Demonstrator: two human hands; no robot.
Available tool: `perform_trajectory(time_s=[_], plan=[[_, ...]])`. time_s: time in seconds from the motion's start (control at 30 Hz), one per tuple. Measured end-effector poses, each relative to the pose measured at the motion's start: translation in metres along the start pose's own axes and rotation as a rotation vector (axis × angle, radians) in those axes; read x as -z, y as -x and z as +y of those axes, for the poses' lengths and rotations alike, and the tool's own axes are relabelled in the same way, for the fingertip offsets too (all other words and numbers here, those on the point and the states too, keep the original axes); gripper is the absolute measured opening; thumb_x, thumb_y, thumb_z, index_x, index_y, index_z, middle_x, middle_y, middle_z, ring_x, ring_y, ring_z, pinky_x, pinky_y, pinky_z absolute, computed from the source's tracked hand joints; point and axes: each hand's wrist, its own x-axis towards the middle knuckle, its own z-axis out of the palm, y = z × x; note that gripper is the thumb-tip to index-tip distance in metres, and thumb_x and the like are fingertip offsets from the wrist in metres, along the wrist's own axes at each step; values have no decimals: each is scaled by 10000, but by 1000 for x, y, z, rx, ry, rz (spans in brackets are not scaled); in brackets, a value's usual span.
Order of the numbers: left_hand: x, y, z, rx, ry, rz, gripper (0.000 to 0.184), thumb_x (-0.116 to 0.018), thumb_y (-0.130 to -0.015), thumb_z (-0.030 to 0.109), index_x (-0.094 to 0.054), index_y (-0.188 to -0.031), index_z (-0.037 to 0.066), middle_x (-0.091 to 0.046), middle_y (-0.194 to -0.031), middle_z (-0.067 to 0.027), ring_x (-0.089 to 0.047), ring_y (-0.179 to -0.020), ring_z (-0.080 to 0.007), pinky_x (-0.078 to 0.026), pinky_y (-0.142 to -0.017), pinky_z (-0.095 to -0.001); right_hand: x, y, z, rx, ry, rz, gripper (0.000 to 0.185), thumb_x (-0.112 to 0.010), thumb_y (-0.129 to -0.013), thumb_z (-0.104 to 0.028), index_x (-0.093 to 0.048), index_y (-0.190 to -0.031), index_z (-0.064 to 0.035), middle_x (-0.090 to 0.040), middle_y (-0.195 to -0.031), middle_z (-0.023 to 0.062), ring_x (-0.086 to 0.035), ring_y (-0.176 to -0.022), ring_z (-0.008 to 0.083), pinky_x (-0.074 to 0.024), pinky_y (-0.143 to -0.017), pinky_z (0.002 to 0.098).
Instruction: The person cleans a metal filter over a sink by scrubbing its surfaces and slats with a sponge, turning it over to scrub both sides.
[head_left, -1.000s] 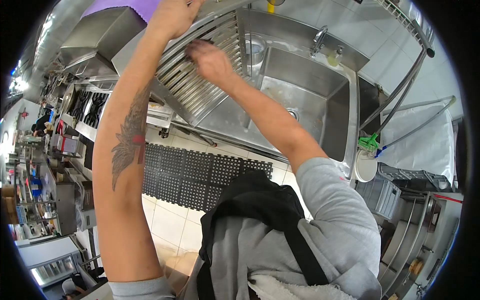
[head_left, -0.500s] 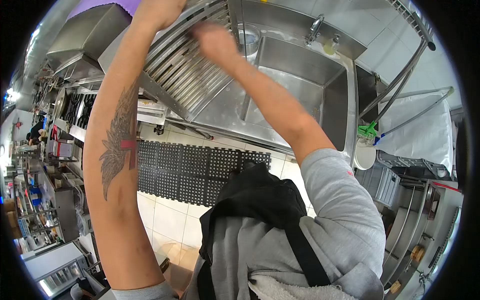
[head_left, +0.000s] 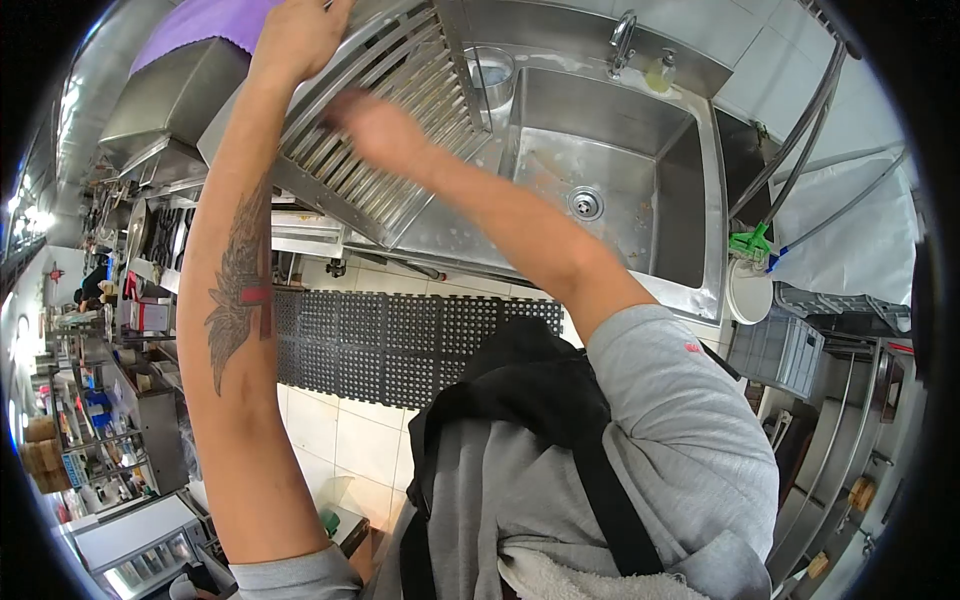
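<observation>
A stainless-steel slatted panel (head_left: 415, 170), like a range-hood baffle filter, leans at a tilt over the drainboard left of the sink. My left hand (head_left: 298, 42) is at the panel's upper left edge, fingers closed around it near the top of the view. Over the slats is my right hand (head_left: 380, 130), smeared by motion. Something dark shows at its fingertips, too blurred to name; whether the fingers are open or closed does not show.
To the right lies a steel sink (head_left: 690, 200) with a drain, a faucet (head_left: 622, 45) and a soap bottle (head_left: 661, 72). A metal pot (head_left: 492, 75) stands behind the panel. A black perforated mat (head_left: 400, 340) covers the floor. Green-headed cleaning tool (head_left: 752, 243) and white bucket (head_left: 748, 292) are at right.
My right hand has moved left and down across the slats. My left hand stays at the panel's edge. The view has shifted slightly, showing more of the sink and its drain.
</observation>
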Motion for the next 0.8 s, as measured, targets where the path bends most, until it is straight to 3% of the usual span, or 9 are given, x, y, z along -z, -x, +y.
perform_trajectory(time_s=[0.07, 0.13, 0.23, 0.3, 0.37, 0.47, 0.6, 0.67, 0.8], plan=[[2, -10, -16, 69, 5, -170, 667, -456, -1013, 603, -731, -1043, -4, -702, -964, -278, -659, -975, -476, -500, -903, -487, -2, 5, -33, 70, -179, -43, 319, -562, -761, -28, -712, -1043, -38, -697, -1029, 182, -680, -956, 375, -564, -855, 456], [-3, -8, -21, 36, 23, -112, 665, -462, -1012, 601, -733, -1077, -3, -701, -985, -286, -660, -990, -472, -497, -915, -472, 1, 11, -44, -166, -257, 68, 368, -513, -790, 1, -718, -1090, -57, -710, -1041, 174, -689, -960, 372, -574, -876, 441], [-6, 4, -9, -10, 67, 31, 587, -478, -1020, 522, -738, -1037, -4, -689, -974, -302, -663, -979, -477, -503, -896, -497, 12, 25, -4, -660, -572, 409, 254, -745, -859, -188, -734, -1078, -58, -736, -986, 193, -726, -894, 314, -573, -858, 388], [-5, 9, 4, -21, 65, 76, 505, -494, -1026, 425, -741, -950, -8, -682, -926, -304, -667, -942, -481, -512, -865, -536, 34, 29, 26, -793, -272, 332, 381, -860, -784, -312, -749, -1043, -57, -738, -932, 193, -735, -883, 282, -564, -830, 385], [-2, 11, 6, -38, 89, 63, 498, -494, -1026, 417, -742, -942, -6, -684, -923, -300, -667, -938, -480, -512, -862, -535, 60, 9, 28, -758, -128, 284, 253, -768, -776, -133, -759, -1005, -27, -749, -923, 185, -720, -886, 390, -569, -825, 435], [5, 18, 13, -20, 141, 30, 484, -493, -1025, 399, -740, -931, -6, -688, -913, -293, -665, -927, -479, -510, -854, -537, 59, -9, 62, -597, 124, 374, 220, -720, -747, -107, -762, -955, -47, -746, -968, 185, -720, -911, 381, -572, -817, 451], [-2, 7, 7, 13, 151, 37, 489, -485, -1029, 393, -741, -918, -9, -687, -918, -302, -668, -921, -479, -511, -859, -541, 14, 6, 49, -361, 169, 252, 254, -685, -772, -104, -758, -1007, -43, -742, -1020, 183, -707, -948, 370, -566, -875, 431], [-18, -2, -3, 26, 130, 50, 498, -477, -1032, 398, -744, -918, -6, -692, -925, -300, -671, -922, -476, -513, -863, -543, -5, 19, 27, 185, 105, 182, 262, -613, -775, -56, -766, -988, -56, -738, -1005, 187, -700, -966, 358, -563, -886, 432], [-24, -10, -4, 35, -16, 73, 536, -444, -1045, 422, -752, -931, 0, -703, -956, -298, -678, -934, -473, -518, -875, -556, 16, 5, 58, -75, 244, -79, 286, -585, -757, -43, -760, -982, -61, -732, -972, 185, -694, -958, 354, -558, -875, 448]])
